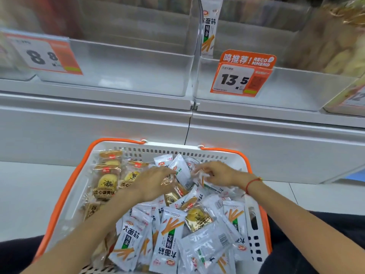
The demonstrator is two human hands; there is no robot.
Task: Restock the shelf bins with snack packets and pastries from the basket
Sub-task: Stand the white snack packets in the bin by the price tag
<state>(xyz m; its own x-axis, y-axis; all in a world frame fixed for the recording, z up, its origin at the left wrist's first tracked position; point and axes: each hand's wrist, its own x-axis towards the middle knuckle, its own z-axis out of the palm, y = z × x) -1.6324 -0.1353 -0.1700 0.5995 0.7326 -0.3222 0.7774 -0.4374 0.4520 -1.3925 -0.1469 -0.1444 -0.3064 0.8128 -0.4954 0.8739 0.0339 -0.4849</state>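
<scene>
- left hand (156, 182) fingers curl onto a white snack packet (181, 171) in the basket (197, 150)
- right hand (217, 174) pinches neighbouring packets
- gather matching white packets only, leaving pastries (107, 182)

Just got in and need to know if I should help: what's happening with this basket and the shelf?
A person is crouched at a white basket with orange handles, full of white snack packets and wrapped pastries. Both hands are down in the pile: the left hand is reaching among the packets and the right hand is picking at them near the far wall. The clear shelf bins above look almost bare; only one packet stands upright in the bin with the 13.5 price tag.
</scene>
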